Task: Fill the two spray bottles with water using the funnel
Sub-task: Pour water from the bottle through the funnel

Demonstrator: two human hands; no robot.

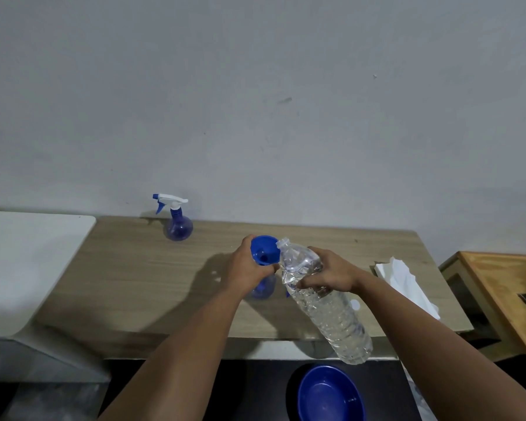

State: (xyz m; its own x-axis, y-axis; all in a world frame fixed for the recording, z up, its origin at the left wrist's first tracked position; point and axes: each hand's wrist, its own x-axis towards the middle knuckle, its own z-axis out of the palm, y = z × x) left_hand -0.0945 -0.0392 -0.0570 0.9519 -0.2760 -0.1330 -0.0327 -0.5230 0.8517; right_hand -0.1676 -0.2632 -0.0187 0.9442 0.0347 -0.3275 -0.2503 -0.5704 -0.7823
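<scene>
Head view looks down on a wood-grain laminate table set against a plain grey wall. Left hand has its fingers wrapped around the neck of a round-bellied, translucent blue spray bottle standing on the table; its sprayer is off, and a glossy blue plastic funnel, a shallow cone, sits in its mouth. Right hand grips the upper body of a large clear water bottle of crinkled, ribbed plastic, fingers closed over it. That bottle is uncapped and tilted, its open mouth at the funnel's rim and its base raised toward the camera; water fills much of it. Whether water is running out cannot be told.

A second spray bottle, the same bulbous blue shape with a white and blue trigger head, stands upright near the wall, well apart from the hands. Crumpled white tissue lies at the table's right end. Below the near edge sits a smooth, deep blue plastic bowl.
</scene>
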